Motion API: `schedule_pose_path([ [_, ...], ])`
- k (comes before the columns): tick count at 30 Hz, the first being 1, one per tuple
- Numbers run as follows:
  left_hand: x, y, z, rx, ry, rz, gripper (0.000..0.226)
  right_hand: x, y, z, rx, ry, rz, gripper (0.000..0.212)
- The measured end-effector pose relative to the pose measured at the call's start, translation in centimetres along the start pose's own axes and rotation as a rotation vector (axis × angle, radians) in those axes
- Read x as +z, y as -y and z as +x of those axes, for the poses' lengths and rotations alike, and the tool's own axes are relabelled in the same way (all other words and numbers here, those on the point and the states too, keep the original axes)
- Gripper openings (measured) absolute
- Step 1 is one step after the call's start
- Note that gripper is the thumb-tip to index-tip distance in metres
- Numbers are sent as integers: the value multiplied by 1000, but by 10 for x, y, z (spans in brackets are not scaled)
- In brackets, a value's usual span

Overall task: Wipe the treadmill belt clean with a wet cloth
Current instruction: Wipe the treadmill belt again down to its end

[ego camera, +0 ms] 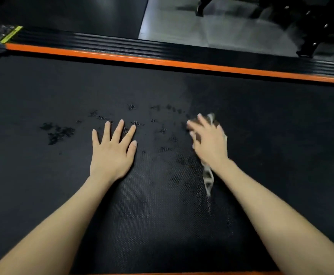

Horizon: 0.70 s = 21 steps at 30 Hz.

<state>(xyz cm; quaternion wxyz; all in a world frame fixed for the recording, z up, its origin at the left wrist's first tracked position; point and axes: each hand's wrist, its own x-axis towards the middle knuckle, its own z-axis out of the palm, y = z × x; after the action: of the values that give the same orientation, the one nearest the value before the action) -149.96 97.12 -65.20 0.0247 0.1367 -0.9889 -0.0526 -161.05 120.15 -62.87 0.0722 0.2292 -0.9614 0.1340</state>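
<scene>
The black textured treadmill belt [271, 126] fills most of the head view. Dark wet patches [58, 132] dot it left of and between my hands. My left hand [112, 151] lies flat on the belt with fingers spread and straight, holding nothing. My right hand [209, 141] is blurred and presses a pale cloth [208, 178] onto the belt. The cloth shows beyond the fingertips and trails back under the wrist; most of it is hidden beneath the palm. A damp streak runs from the cloth toward me.
An orange strip [162, 61] edges the far side of the belt, with a ribbed black side rail [122, 44] behind it. Beyond lie a black floor mat [73, 12], grey floor [211, 26] and dark gym equipment [311, 20] at the top right.
</scene>
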Motion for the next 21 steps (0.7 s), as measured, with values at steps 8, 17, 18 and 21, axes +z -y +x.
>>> schedule_pose_path([
  [8,-13,-2,13,3,14,3,70,14,0,24,134,-11,-64,37],
  [17,-3,-10,63,43,41,32,55,19,-18,70,39,34,-15,37],
  [18,-3,-10,63,42,33,27,55,21,-12,79,99,25,-17,37],
  [21,-2,-9,63,41,8,19,56,23,23,61,144,-31,-1,34],
])
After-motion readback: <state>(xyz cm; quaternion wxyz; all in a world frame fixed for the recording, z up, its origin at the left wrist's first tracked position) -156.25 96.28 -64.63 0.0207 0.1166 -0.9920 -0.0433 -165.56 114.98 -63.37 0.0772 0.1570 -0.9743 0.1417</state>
